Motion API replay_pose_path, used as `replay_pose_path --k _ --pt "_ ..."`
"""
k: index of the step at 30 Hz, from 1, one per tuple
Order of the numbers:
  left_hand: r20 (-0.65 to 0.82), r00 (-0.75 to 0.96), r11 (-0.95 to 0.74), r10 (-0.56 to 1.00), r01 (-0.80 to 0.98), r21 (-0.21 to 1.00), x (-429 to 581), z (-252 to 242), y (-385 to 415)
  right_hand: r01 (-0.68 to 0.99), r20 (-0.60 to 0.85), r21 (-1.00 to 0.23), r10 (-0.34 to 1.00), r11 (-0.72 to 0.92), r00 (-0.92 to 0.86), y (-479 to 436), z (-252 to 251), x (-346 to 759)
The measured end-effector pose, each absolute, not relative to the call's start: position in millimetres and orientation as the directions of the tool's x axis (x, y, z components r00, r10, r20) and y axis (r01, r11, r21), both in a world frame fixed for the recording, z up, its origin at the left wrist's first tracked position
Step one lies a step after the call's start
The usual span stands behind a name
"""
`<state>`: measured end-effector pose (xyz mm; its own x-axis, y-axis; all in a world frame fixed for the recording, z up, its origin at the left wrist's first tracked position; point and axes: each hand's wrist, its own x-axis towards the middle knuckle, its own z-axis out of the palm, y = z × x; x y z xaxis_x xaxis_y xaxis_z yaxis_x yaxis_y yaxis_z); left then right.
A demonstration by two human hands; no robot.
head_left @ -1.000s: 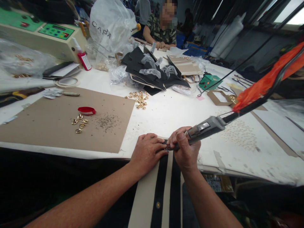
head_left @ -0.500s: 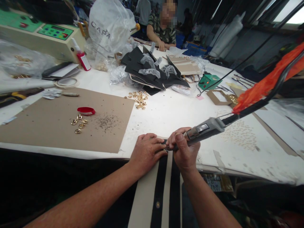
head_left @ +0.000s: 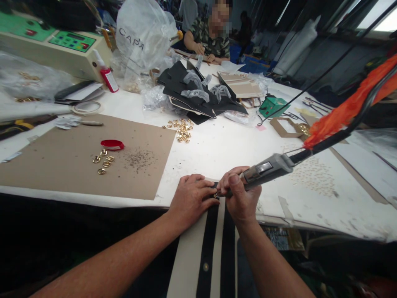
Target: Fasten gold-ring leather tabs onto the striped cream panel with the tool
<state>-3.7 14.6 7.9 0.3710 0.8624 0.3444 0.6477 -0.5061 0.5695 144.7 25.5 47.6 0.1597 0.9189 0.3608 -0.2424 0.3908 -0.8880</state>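
A cream panel with black straps (head_left: 208,242) runs from the table's edge toward me. My left hand (head_left: 190,198) rests on its far end, thumb and forefinger closed about a small shiny metal fitting (head_left: 216,194); the other fingers stretch over the panel. My right hand (head_left: 243,198) is wrapped around a grey electric screwdriver (head_left: 268,167), its front end tilted down to the fitting. The tip is mostly hidden by my fingers. A small round metal piece (head_left: 206,267) shows on the left strap nearer me.
Gold clasps (head_left: 106,161) and a red oval piece (head_left: 112,145) lie on brown card (head_left: 71,174). Beyond are loose gold parts (head_left: 183,131), stacked black panels (head_left: 192,91) and a green box (head_left: 273,106). An orange-wrapped cable (head_left: 350,103) crosses the right side. A co-worker (head_left: 211,35) sits opposite.
My hands, the screwdriver and the panel stay nearly still. Across the table, the co-worker's arm has shifted to the left, with the hands now apart over a flat piece.
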Motion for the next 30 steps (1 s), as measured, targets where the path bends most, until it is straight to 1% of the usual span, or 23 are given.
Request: replay_pose_path --k 7,12,30 --pt "0.339 0.371 -0.502 0.865 0.642 0.580 -3.8 8.8 14.5 -0.224 0.354 -0.893 0.917 0.389 0.183 24.9 50.6 143.9" --pt "0.348 0.366 -0.505 0.863 0.647 0.571 -4.4 7.0 13.8 -0.220 0.379 -0.880 0.901 0.421 0.209 26.0 55.3 146.2" --pt "0.358 0.368 -0.513 0.858 0.647 0.564 -3.8 7.3 14.5 -0.152 0.358 -0.907 0.909 0.393 0.214 28.3 51.4 150.4"
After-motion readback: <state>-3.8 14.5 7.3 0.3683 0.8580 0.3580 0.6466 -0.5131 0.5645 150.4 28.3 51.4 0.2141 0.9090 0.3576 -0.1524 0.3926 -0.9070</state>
